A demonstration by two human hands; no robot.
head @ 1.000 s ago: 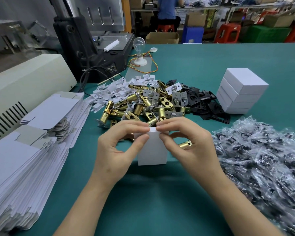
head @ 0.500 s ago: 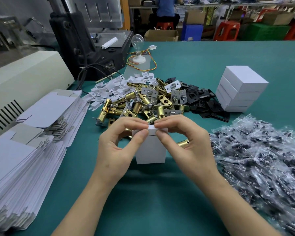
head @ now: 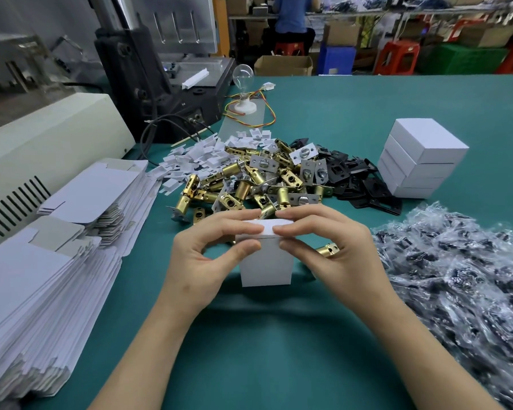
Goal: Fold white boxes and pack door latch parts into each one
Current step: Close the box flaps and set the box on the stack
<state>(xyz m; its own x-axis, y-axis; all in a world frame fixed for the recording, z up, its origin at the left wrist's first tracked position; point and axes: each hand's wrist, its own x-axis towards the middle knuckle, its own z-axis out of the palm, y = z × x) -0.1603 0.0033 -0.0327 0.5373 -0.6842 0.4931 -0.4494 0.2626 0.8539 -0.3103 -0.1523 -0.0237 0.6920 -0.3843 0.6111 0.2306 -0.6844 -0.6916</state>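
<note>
A small white box (head: 265,261) stands up on the green table (head: 279,350). The left hand (head: 208,255) and the right hand (head: 332,250) pinch its top edge, one from each side. Just behind the box lies a heap of gold latches (head: 249,184), with black plates (head: 362,184) beside it. A stack of closed boxes (head: 421,161) sits behind on the right. Flat box sheets (head: 42,276) are piled on the left, and shiny little bags (head: 462,276) on the right.

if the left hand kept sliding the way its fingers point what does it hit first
Probably the right hand. The left hand points its fingers rightward across the top of the white box that both hands pinch, and the right hand's fingertips face them, almost touching.
</note>
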